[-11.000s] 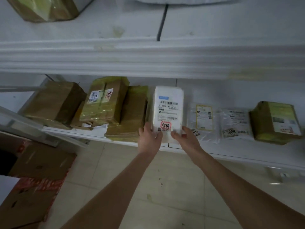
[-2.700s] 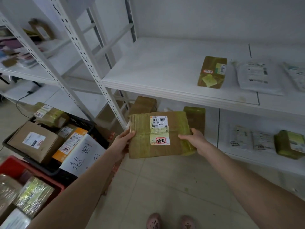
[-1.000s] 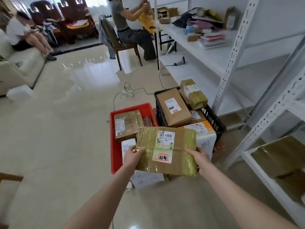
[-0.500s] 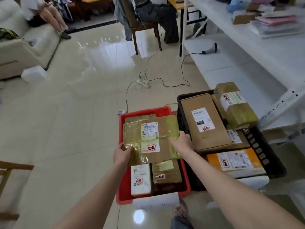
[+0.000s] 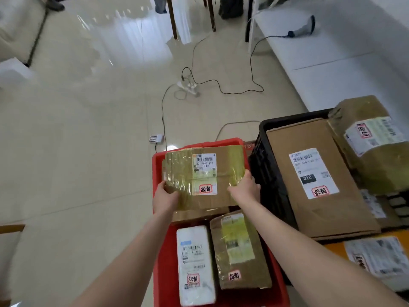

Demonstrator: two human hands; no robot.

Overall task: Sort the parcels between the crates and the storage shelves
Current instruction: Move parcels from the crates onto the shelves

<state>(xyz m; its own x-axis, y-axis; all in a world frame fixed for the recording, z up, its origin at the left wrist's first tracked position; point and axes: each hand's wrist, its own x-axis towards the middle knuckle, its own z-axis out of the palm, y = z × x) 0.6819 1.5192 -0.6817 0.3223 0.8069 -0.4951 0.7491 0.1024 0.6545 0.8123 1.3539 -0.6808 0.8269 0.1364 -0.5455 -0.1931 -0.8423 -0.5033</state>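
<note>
Nearest in the red crate, a white parcel and a tape-wrapped brown parcel lay side by side, each bearing a red-stamped sticker.

Beyond them, the flat taped cardboard parcel was held level over the far end of the red crate, label up. Whether it touched the cardboard beneath it could not be confirmed.

The left hand gripped its near left corner, thumb on top, the other fingers hidden underneath. The right hand gripped its near right edge with fingers curled round it.

Just beside, to the right, the black crate held a large cardboard box, a taped parcel and an orange parcel.

Farther off, a power strip with cables lay on the tiled floor, and a barcode scanner rested on the low white shelf.
</note>
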